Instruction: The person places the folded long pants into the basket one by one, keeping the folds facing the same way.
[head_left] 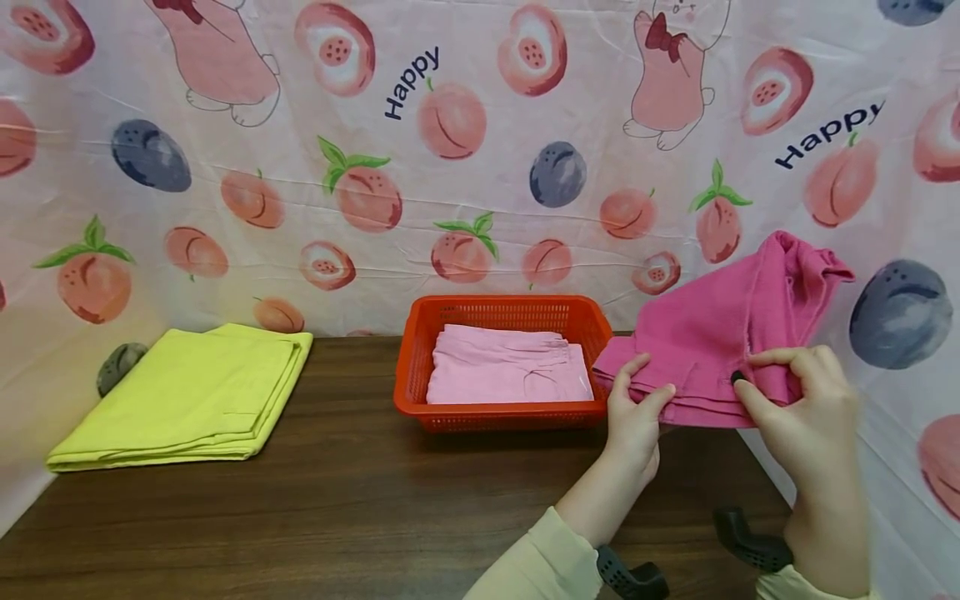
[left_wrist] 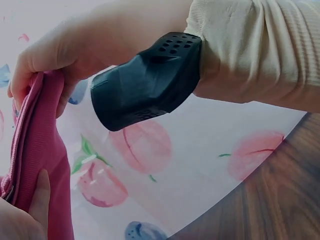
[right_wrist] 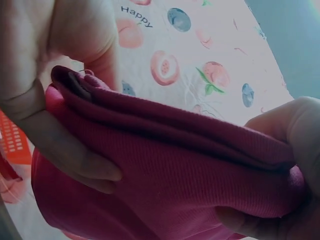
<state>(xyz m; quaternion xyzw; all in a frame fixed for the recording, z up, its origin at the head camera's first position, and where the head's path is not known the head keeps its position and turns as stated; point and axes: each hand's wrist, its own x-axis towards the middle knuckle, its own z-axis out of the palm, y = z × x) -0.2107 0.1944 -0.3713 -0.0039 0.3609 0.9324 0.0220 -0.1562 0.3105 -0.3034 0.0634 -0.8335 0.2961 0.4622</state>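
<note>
Held cloth (head_left: 697, 342) between left hand (head_left: 637, 421) and right hand (head_left: 806, 417), above tabletop (head_left: 337, 517). Basket (head_left: 502, 419) on tabletop, left of both hands, a little beyond left hand; folded garment (head_left: 495, 367) inside. Left corner of held cloth overlaps basket's right rim in head view; contact unclear. Folded bundle (head_left: 180, 392) on tabletop, farthest left of hands, well apart from basket. Hanging sheet (head_left: 480, 200) behind basket and bundle, beyond hands, also right of right hand.
</note>
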